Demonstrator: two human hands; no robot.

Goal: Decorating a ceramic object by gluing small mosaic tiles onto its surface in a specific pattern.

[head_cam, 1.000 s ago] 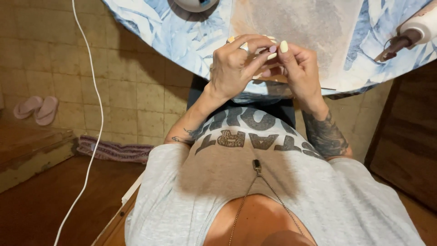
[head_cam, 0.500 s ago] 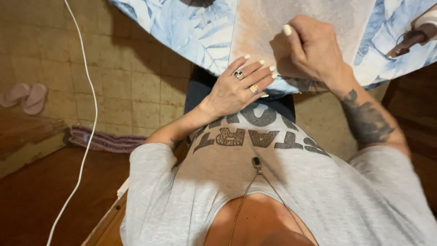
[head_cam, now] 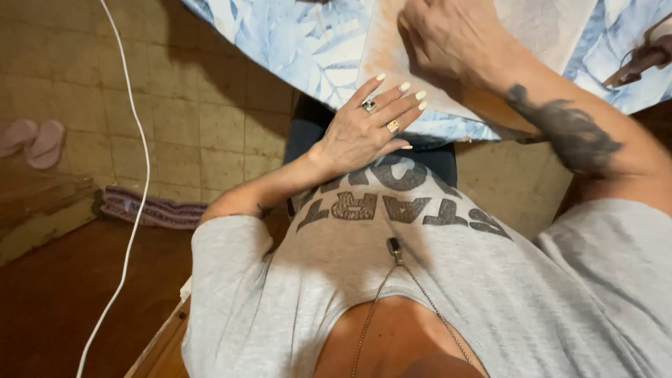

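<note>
Board [head_cam: 392, 63] under both hands — left [head_cam: 364, 129], right [head_cam: 455, 35].

A white cable [head_cam: 133, 182] hangs across the tiled floor [head_cam: 203, 126]; pink slippers [head_cam: 31, 140] lie at left; a striped rag [head_cam: 150, 210] sits nearer; a blue leaf-patterned cloth [head_cam: 294, 42] covers the surface.

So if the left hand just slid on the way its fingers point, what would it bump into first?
Probably the right forearm. The left hand lies flat at the edge of the orange-stained board, fingers aimed up and right along it, though depth is hard to judge.
</note>
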